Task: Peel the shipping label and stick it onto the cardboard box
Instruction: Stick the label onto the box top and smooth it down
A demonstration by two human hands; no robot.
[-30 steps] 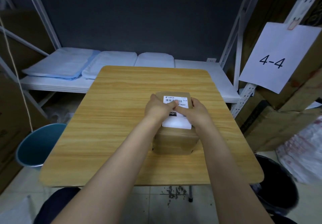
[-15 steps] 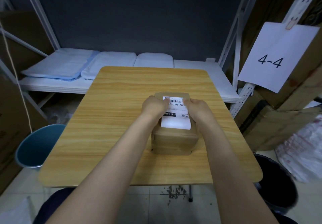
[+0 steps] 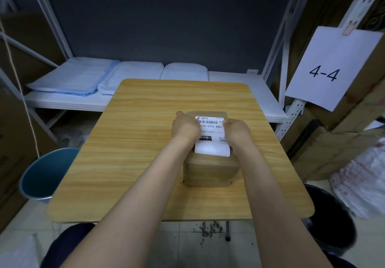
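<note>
My only view comes from the camera on my head, looking forward and down along both forearms. My left hand (image 3: 185, 127) and right hand (image 3: 237, 131) sit near the middle of the frame, close below the lens. The wide angle takes in the whole wooden table (image 3: 145, 142) under them and the white shelf (image 3: 245, 92) beyond.

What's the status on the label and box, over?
Left hand and right hand pressing the shipping label's side edges. Label lies on top of the cardboard box, near edge looks slightly lifted. Table around the box unobstructed.
</note>
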